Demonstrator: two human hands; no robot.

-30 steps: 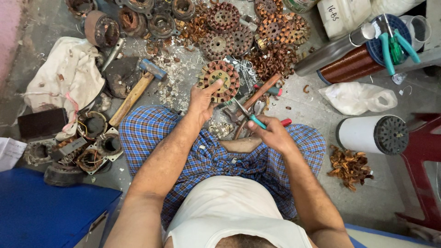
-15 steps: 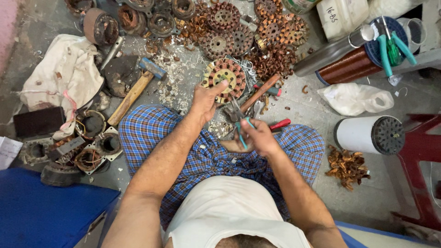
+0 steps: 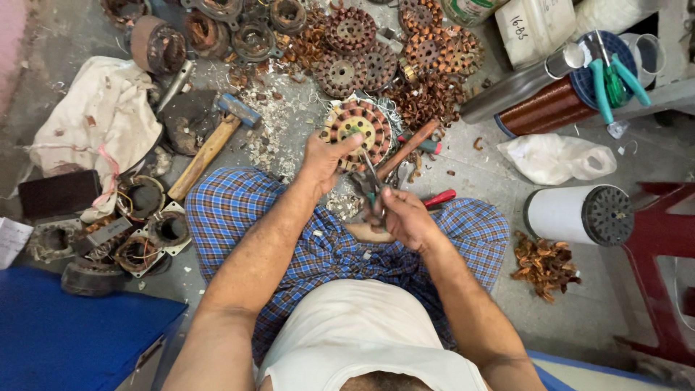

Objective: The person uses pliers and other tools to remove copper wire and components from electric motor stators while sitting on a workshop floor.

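Left hand [image 3: 323, 158] grips the round copper-wound stator core [image 3: 358, 132] on the floor, fingers curled over its near rim. Right hand [image 3: 402, 213] is clenched around the handles of metal pliers [image 3: 372, 181], whose tip points toward the core.

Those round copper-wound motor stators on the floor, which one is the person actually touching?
The stator directly under the left hand, with the pale green centre. It lies nearest the lap; the other rusty ones sit farther off, untouched, in the pile beyond.
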